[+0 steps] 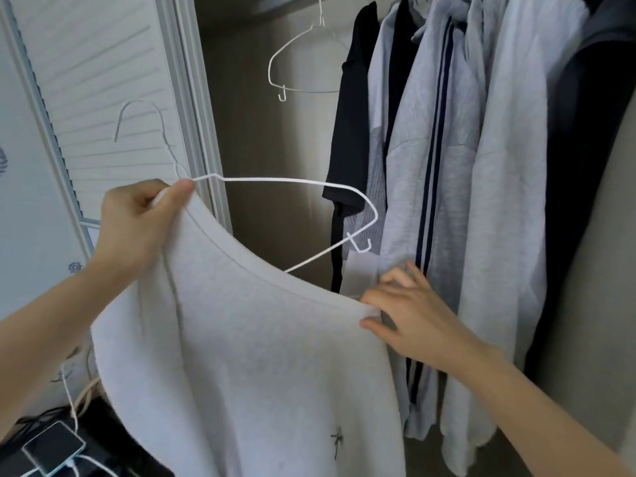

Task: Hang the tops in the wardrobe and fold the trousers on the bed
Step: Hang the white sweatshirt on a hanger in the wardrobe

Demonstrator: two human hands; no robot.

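At 9 o'clock, left hand (137, 222), thumb and fingers pinching one shoulder of one white top (241, 356) together with one white wire hanger (292, 182). At centre, top held up before the open wardrobe (261, 149). At 12 o'clock, one bare hanger (275, 63) on the rail. At 4 o'clock, right hand (409, 315), fingers loosely spread, thumb and forefinger pinching the neckline's far end. At 2 o'clock, several grey and dark hung garments (481, 166); exact count unclear.

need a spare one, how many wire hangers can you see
2 plainly. One bare hanger hangs on the rail, left of the black top. The other hanger is in the white top, held by the left hand. More are likely hidden under the hung clothes.
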